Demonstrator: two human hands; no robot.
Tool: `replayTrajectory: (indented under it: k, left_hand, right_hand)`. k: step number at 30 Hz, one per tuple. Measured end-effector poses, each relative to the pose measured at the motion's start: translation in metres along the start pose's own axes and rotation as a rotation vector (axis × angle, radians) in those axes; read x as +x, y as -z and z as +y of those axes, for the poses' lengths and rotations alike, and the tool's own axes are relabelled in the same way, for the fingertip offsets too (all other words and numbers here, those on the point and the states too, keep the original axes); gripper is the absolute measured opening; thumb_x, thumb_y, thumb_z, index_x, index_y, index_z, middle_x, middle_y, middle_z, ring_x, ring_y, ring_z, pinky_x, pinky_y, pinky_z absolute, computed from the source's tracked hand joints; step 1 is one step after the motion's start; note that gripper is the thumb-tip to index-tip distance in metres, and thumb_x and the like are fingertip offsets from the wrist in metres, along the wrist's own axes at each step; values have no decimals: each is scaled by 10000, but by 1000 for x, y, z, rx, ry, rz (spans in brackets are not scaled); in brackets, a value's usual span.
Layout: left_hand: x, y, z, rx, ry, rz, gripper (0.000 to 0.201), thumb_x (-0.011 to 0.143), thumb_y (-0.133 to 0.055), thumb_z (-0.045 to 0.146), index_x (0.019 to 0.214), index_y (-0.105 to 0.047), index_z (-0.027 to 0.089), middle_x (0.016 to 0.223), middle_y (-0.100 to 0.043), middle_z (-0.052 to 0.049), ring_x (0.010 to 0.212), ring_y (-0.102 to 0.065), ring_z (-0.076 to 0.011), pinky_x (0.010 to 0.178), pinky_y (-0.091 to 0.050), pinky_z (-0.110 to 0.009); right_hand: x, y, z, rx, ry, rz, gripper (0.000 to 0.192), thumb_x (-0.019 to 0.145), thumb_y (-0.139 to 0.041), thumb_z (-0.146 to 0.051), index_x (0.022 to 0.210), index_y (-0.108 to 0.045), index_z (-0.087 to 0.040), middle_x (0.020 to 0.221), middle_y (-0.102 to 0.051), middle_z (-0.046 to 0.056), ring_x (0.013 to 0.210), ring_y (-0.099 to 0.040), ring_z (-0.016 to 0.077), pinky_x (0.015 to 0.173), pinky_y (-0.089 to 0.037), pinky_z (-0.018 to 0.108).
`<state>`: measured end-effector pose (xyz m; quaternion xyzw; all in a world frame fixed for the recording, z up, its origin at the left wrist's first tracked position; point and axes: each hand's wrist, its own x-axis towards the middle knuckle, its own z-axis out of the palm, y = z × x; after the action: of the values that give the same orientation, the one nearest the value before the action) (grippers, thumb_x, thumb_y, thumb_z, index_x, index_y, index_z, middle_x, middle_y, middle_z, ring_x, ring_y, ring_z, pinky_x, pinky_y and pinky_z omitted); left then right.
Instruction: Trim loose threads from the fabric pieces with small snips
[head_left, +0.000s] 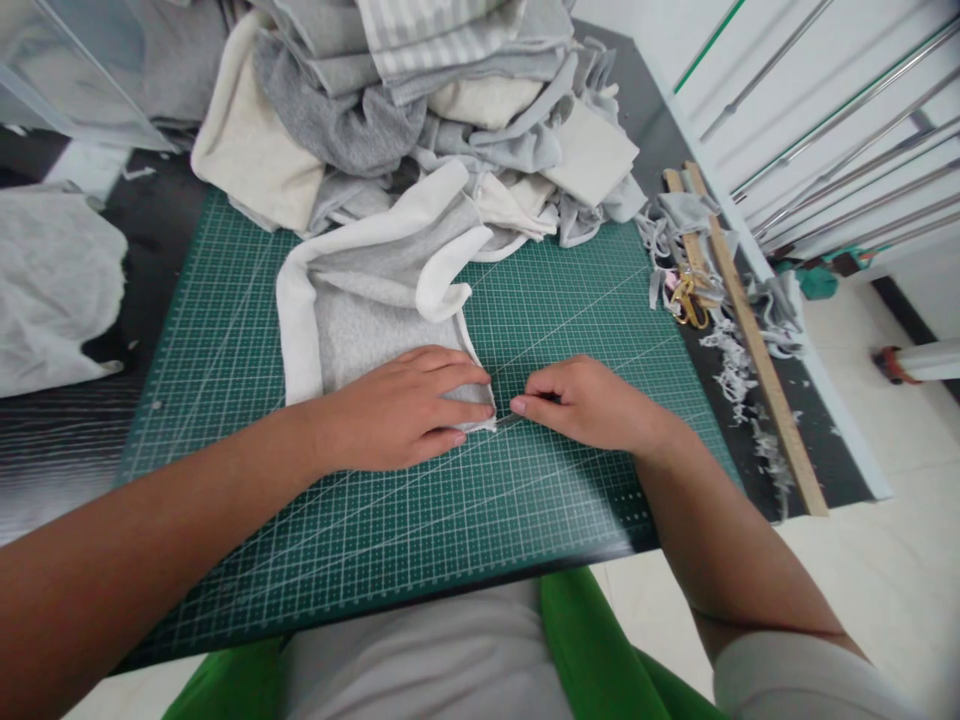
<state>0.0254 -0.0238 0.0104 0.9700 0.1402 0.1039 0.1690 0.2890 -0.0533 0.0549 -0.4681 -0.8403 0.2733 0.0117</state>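
Note:
A piece of grey cloth with a white underside point(360, 340) lies on the green cutting mat point(360, 540), its far part folded over so the white side shows. My left hand point(412, 410) rests flat on the near right corner of this cloth, fingers stretched out toward its edge. Just right of that edge is my right hand point(585, 400), a small gap away from the cloth. Its thumb and forefinger are pinched together and the other fingers curl in. Whatever is between the fingertips, if anything, is too small to make out.
A large heap of grey, white and striped cloth point(450, 110) covers the back of the mat. On the right lie wooden strips point(757, 350), gold-handled scissors point(690, 302) and lint scraps point(731, 370). A pale cloth point(52, 280) lies left. Metal rods point(817, 150) lean beyond the table.

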Motion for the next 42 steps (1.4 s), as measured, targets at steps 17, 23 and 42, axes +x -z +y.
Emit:
replayTrajectory:
  k: [17,23,42]
  left_hand:
    - [0,0,0,6,-3,8,355,974,-581,320,1322,-630,273,1461,-511,-76,1367,-436,-299,1176,-358,-507]
    - [0,0,-1,-4,-1,1,367,978,-575,322,1340,-620,284,1471,-501,-69,1372,-430,-294,1179,-354,-502]
    - [0,0,0,-4,-9,17,349,983,-563,327,1320,-634,269,1463,-515,-87,1365,-442,-303,1164,-370,-521]
  right_hand:
    - [0,0,4,39,2,-3,401,982,-528,-432,691,-632,-176,590,-562,-30,570,-466,96,603,-273,273]
    - [-1,3,6,53,30,-62,357,969,-556,-410,721,-668,-179,607,-598,-25,569,-475,97,607,-284,270]
    - [-1,0,0,-41,-17,9,391,987,-520,-407,689,-628,-178,604,-581,-17,585,-480,108,612,-271,280]
